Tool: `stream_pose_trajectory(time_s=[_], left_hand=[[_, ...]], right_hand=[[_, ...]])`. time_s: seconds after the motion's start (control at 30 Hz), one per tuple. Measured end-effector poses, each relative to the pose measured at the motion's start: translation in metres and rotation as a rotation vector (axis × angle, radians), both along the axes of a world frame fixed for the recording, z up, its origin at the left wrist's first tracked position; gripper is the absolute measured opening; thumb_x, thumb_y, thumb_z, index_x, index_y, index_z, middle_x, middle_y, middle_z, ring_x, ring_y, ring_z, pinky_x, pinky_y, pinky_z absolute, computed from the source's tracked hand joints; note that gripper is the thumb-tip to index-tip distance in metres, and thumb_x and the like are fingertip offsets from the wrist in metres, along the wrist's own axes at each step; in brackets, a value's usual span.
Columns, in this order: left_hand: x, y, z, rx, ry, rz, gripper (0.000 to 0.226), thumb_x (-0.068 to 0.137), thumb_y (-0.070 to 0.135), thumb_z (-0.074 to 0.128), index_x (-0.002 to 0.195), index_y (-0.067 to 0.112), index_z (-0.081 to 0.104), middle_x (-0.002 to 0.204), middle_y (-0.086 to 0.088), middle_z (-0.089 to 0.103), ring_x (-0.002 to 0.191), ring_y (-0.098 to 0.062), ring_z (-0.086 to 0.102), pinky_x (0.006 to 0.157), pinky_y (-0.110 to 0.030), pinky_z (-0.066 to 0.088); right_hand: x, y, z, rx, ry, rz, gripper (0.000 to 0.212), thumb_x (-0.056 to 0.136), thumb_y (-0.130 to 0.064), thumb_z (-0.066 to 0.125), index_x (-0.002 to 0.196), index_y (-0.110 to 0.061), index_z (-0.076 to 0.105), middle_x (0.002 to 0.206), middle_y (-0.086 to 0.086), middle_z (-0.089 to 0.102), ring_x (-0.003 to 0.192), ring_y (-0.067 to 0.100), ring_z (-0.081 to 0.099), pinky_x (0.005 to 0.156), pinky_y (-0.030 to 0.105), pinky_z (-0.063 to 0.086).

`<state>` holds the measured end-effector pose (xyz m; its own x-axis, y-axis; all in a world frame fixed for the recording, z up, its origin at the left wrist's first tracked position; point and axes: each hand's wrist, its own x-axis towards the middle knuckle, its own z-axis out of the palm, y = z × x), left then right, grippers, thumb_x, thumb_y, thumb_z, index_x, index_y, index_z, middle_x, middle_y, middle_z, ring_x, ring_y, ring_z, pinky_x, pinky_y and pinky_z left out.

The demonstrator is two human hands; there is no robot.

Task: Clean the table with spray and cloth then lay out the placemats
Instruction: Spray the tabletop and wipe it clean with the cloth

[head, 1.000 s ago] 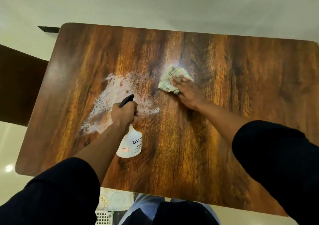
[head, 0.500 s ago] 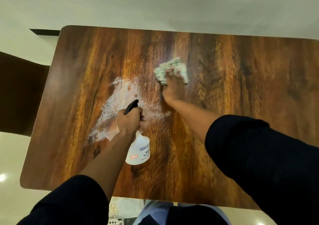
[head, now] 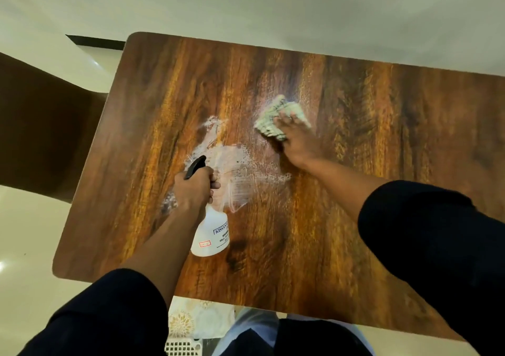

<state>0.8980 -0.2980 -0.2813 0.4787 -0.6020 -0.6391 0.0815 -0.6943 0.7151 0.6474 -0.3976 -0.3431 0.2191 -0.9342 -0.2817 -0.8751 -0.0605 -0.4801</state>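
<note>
A dark wooden table (head: pixel 341 219) fills the view. My left hand (head: pixel 195 189) grips the black trigger head of a white spray bottle (head: pixel 211 232), held just above the table's near left part. A white smear of wet spray (head: pixel 235 170) lies on the wood beside it. My right hand (head: pixel 296 139) presses flat on a pale green checked cloth (head: pixel 272 119) near the table's middle, with its fingers spread over the cloth. A cream placemat with gold flowers (head: pixel 196 320) shows below the near table edge.
A dark brown chair (head: pixel 43 126) stands at the table's left side. A white perforated basket (head: pixel 181 349) sits under the near edge, by my legs. Pale glossy floor surrounds the table.
My right hand has swept the cloth left and farther away, then back to the right across the table's middle. The wet smear looks more spread. My left hand still holds the bottle.
</note>
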Motion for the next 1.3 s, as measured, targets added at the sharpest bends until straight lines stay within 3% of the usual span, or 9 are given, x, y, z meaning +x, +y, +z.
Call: stream_pose_trajectory(time_s=[0.07,0.13,0.27,0.37,0.53,0.7,0.93,1.17,1.3], left_hand=[[0.003,0.000,-0.004,0.012,0.019,0.016,0.009,0.092,0.008,0.065,0.099,0.007,0.070,0.058,-0.003,0.067,0.056,-0.020,0.059,0.042,-0.028,0.037],[0.006,0.002,-0.008,0.030,0.051,0.029,0.031,0.089,0.013,0.067,0.118,0.001,0.065,0.063,-0.005,0.070,0.055,-0.019,0.062,0.039,-0.027,0.039],[0.013,0.003,-0.004,0.031,0.054,0.004,0.012,0.090,0.011,0.066,0.091,0.000,0.072,0.066,-0.010,0.069,0.051,-0.019,0.060,0.041,-0.027,0.037],[0.022,0.006,-0.007,0.036,0.061,0.032,0.026,0.089,0.013,0.068,0.108,-0.005,0.071,0.067,-0.009,0.071,0.046,-0.014,0.059,0.039,-0.026,0.038],[0.042,0.011,-0.009,0.045,0.053,0.041,0.015,0.089,0.013,0.066,0.089,0.001,0.074,0.064,-0.011,0.070,0.044,-0.016,0.049,0.046,-0.028,0.038],[0.058,0.022,-0.011,0.055,0.070,0.123,0.030,0.086,0.018,0.069,0.106,-0.004,0.073,0.069,-0.012,0.072,0.040,-0.014,0.049,0.044,-0.028,0.038],[0.075,0.024,-0.012,0.043,0.056,0.118,0.016,0.091,0.013,0.066,0.084,0.002,0.074,0.068,-0.012,0.071,0.039,-0.013,0.048,0.043,-0.027,0.038],[0.075,0.023,-0.014,0.022,0.061,0.113,0.014,0.090,0.012,0.068,0.092,0.000,0.074,0.070,-0.013,0.072,0.041,-0.015,0.049,0.042,-0.027,0.038],[0.059,0.029,-0.017,0.016,0.030,0.063,0.012,0.088,0.013,0.067,0.090,0.002,0.070,0.069,-0.019,0.071,0.046,-0.016,0.052,0.045,-0.028,0.039]], right_hand=[[-0.032,0.000,-0.006,-0.032,0.089,-0.145,0.065,0.104,-0.020,0.050,0.161,-0.037,0.023,0.170,-0.010,0.012,0.158,0.023,0.007,0.129,0.052,0.005],[-0.053,0.002,-0.010,-0.023,0.131,-0.272,0.067,0.104,-0.015,0.051,0.162,-0.033,0.024,0.171,-0.005,0.013,0.159,0.027,0.008,0.129,0.050,0.012],[-0.029,0.012,-0.012,-0.014,0.205,-0.535,0.066,0.105,-0.016,0.049,0.164,-0.022,0.020,0.173,0.001,0.007,0.159,0.029,0.004,0.129,0.043,0.007],[0.025,0.021,-0.011,-0.015,0.231,-0.638,0.068,0.104,-0.020,0.050,0.164,-0.014,0.018,0.172,0.010,0.005,0.159,0.034,0.004,0.129,0.044,0.007],[0.118,0.025,-0.009,-0.038,0.144,-0.471,0.072,0.105,-0.023,0.049,0.165,-0.017,0.011,0.173,0.006,-0.001,0.159,0.031,0.001,0.130,0.047,0.008],[0.201,0.004,-0.002,-0.021,0.023,-0.006,0.071,0.104,-0.030,0.052,0.164,-0.019,0.016,0.172,0.003,0.002,0.159,0.029,-0.002,0.130,0.046,0.005],[0.231,0.005,-0.008,-0.019,0.034,0.545,0.081,0.096,0.000,0.045,0.165,-0.026,0.012,0.173,-0.004,-0.004,0.159,0.021,-0.008,0.129,0.042,0.001],[0.142,-0.007,-0.004,0.005,-0.017,0.202,0.070,0.103,-0.023,0.054,0.164,-0.027,0.019,0.171,-0.009,0.005,0.159,0.022,-0.001,0.130,0.048,0.005],[0.072,0.016,-0.005,-0.013,0.067,-0.053,0.073,0.102,-0.010,0.052,0.164,-0.028,0.017,0.172,-0.007,0.004,0.159,0.020,-0.001,0.130,0.043,0.006]])
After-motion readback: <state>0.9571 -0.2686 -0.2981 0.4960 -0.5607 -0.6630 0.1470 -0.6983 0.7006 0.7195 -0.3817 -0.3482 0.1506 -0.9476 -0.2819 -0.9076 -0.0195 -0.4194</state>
